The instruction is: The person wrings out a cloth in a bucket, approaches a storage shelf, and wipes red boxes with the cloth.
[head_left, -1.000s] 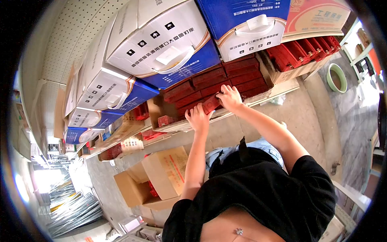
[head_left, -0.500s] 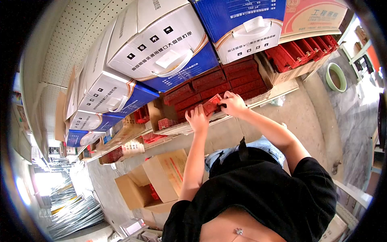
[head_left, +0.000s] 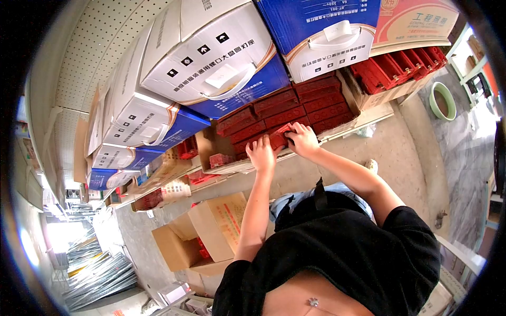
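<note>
Between my two hands is a red plastic box, held at the front edge of an open carton on the shelf. My left hand grips its left end with the fingers bent over it. On its right end, my right hand has its fingers closed, with something small and dark by the fingertips. Rows of similar red boxes fill the carton behind my hands. A smaller red piece lies in the carton's left corner.
Blue and white cartons stand above the open carton. To the right is another carton of red parts. An opened cardboard box sits on the floor below, and a green bucket stands at the far right.
The red box has turned slightly between my hands, and its lighter red face shows more than one second ago. My right hand has shifted a little down its end.
</note>
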Tool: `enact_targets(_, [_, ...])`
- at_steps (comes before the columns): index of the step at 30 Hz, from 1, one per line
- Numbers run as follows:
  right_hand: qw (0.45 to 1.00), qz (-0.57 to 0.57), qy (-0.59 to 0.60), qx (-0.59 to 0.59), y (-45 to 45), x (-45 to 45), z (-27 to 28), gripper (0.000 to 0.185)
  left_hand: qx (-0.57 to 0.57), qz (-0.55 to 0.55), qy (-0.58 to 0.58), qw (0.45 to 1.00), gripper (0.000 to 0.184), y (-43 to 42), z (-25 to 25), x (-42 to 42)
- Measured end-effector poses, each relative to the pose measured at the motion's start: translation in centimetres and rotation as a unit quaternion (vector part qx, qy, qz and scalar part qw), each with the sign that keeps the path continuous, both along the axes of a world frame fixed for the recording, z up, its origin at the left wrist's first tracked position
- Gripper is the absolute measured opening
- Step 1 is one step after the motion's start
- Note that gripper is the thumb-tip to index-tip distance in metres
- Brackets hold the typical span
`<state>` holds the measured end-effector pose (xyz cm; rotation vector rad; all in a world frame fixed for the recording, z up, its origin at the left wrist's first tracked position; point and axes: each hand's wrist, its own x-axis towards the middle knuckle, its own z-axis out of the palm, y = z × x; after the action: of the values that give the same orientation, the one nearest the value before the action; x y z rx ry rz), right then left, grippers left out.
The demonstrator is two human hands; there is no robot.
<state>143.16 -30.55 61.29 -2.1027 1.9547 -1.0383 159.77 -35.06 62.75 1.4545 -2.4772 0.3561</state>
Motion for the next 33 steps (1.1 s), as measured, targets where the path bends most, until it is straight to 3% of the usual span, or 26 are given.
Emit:
enact_targets(7, [0.995, 0.039, -0.056, 0.072, 0.8, -1.0, 1.3, 0.022, 0.003, 0.01, 0.046, 0.999, 0.062, -0.2, 0.2, -0.1])
enact_targets(10, [0.978, 0.082, -0.021, 0.192, 1.0, -2.1, 3.0, 0.019, 0.011, 0.035, 0.072, 0.997, 0.06, -0.4, 0.0, 0.6])
enact_targets(15, [0.997, -0.016, -0.076, 0.015, -0.1, -2.0, 1.5, 0.016, 0.014, 0.05, 0.072, 0.996, 0.06, -0.4, 0.3, 0.5])
enact_targets(23, [0.996, -0.065, 0.052, 0.022, -1.5, -0.9, 0.6, 0.022, -0.012, 0.044, 0.065, 0.997, 0.058, -0.3, 0.6, 0.1])
enact_targets(33, [0.998, -0.012, -0.05, 0.036, 0.1, 3.0, 0.0, 0.021, 0.0, 0.082, 0.077, 0.994, 0.056, -0.4, -0.2, 0.5])
